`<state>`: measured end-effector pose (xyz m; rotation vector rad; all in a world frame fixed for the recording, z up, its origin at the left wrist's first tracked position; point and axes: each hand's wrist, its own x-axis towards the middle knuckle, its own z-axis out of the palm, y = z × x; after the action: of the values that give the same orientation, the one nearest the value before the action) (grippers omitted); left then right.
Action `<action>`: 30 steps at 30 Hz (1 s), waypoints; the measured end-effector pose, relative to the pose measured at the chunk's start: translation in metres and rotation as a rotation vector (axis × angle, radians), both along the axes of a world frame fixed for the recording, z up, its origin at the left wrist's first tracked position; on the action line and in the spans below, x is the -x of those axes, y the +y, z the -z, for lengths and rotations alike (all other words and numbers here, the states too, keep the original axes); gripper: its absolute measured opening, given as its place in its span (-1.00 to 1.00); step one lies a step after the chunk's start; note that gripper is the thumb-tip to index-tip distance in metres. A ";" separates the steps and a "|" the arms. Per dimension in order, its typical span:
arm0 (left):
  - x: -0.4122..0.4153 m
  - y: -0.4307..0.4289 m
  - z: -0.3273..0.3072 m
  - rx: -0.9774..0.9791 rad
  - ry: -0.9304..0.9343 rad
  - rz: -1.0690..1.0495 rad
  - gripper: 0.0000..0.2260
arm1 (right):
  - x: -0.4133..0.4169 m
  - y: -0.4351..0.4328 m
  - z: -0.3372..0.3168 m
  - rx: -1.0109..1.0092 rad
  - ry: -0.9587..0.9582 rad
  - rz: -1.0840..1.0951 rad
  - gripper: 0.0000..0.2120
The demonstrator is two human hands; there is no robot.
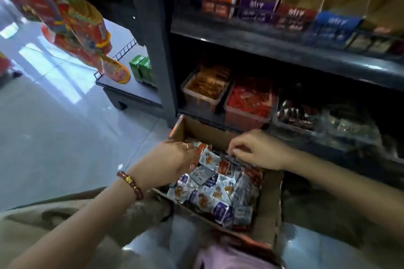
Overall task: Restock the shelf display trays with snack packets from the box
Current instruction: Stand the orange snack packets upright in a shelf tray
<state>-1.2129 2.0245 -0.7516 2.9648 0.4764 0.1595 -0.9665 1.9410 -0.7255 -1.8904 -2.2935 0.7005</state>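
Note:
An open cardboard box sits on the floor in front of me, holding several small white, purple and red snack packets. My left hand, with a bead bracelet at the wrist, reaches into the box's far left corner and grips a few red-and-white packets. My right hand hovers over the far side of the box, its fingertips pinching a packet there. On the bottom shelf behind the box stand clear display trays: one with brown packets, one with red packets, and one with dark packets.
The upper shelf carries coloured cardboard display boxes. Hanging snack bags dangle at the upper left. Green boxes stand on a low end shelf. Glossy tiled floor stretches to the left.

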 end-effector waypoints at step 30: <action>0.029 0.004 0.052 0.127 0.293 -0.203 -0.77 | 0.072 0.021 0.254 0.548 -0.197 0.168 -0.24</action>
<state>-1.2416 2.0280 -0.8032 2.8192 0.7916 -0.2791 -1.0384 1.9615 -0.9800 -2.4418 -2.1618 1.2722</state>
